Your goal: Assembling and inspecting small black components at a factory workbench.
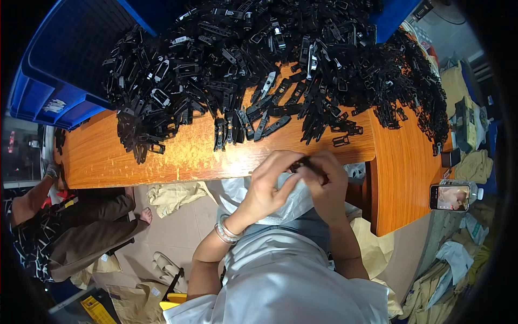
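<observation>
My left hand [272,181] and my right hand [327,183] meet just off the near edge of the table, above my lap. Between their fingertips is a small black plastic part [300,163], pinched from both sides. Fingers cover most of it, so its exact kind is hidden. Closest to my hands on the table lie loose black plastic pieces, among them a small frame-shaped piece [341,141] and a short row of narrow black clip-like pieces [229,131]. Behind them a large heap of similar black parts [216,65] spreads across the wooden table [189,162].
A blue crate [67,97] stands at the far left. On the right, a lit phone [452,197] leans by a clear bottle [476,193]. Another person's legs [86,227] are at the left. Paper sacks [137,299] and fabric bundles lie on the floor.
</observation>
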{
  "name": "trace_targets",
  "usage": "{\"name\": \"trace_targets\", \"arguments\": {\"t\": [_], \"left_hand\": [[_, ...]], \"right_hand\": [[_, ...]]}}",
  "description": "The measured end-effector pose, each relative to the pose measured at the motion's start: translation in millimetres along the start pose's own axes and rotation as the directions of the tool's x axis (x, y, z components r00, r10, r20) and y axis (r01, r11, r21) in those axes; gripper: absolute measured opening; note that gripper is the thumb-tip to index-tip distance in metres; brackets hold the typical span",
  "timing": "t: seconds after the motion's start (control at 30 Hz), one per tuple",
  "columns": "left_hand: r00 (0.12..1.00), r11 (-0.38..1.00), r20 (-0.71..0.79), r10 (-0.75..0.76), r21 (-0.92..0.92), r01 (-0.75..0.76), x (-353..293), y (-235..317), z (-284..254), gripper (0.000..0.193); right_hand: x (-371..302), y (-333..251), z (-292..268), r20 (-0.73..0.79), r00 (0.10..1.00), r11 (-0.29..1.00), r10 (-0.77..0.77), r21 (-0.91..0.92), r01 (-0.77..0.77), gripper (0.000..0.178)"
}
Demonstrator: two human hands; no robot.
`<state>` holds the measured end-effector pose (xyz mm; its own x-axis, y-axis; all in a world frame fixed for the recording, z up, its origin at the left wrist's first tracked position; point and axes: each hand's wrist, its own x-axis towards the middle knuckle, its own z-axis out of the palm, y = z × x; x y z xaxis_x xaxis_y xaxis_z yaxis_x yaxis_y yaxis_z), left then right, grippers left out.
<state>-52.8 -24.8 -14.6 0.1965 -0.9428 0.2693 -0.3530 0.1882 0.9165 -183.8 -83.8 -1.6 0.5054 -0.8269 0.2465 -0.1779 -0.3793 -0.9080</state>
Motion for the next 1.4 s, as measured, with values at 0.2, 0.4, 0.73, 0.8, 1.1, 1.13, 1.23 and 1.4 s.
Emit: {"name": "trace_targets", "arguments": {"t": [0.2, 0.4, 0.73, 0.8, 1.1, 1.13, 1.23, 1.4], "left_hand": [[0.938, 0.880, -0.054, 0.343, 0.366, -0.301, 32, -25, -5, 0.023], [0.983, 0.626, -0.028, 0.184, 0.774, -0.095, 47, -38, -6, 0.010], [0.972, 0.931, -0.165, -0.170, -0.349, 0.103, 29, -39, 1, 0.013], [0.977, 0.941, -0.102, -0.187, -0.305, 0.148, 23, -44, 0, 0.016], [0.987, 0.916, -0.038, -0.155, -0.379, 0.129, 19, -33, -2, 0.017], [0.985, 0.910, -0.029, -0.168, -0.389, 0.143, 18, -34, -2, 0.017], [0.978, 0.914, -0.005, -0.207, -0.359, 0.192, 16, -40, -4, 0.018], [0.988, 0.949, -0.031, -0.153, -0.284, 0.138, 17, -37, -5, 0.019]], "right_hand": [[-10, 20, -10, -0.210, 0.934, 0.899, 0.290, 0.394, -0.190, 0.013], [-15, 34, -18, -0.146, 0.908, 0.788, 0.392, 0.562, -0.250, 0.016], [-2, 28, -14, -0.093, 0.858, 0.602, 0.505, 0.751, -0.273, 0.014], [0, 28, -12, -0.039, 0.860, 0.613, 0.508, 0.719, -0.329, 0.014], [5, 22, -15, 0.064, 0.877, 0.676, 0.477, 0.612, -0.412, 0.011], [4, 24, -14, 0.071, 0.870, 0.638, 0.487, 0.651, -0.410, 0.011], [3, 27, -17, 0.112, 0.870, 0.575, 0.481, 0.709, -0.409, 0.011], [1, 25, -13, 0.083, 0.865, 0.618, 0.494, 0.667, -0.417, 0.011]]}}
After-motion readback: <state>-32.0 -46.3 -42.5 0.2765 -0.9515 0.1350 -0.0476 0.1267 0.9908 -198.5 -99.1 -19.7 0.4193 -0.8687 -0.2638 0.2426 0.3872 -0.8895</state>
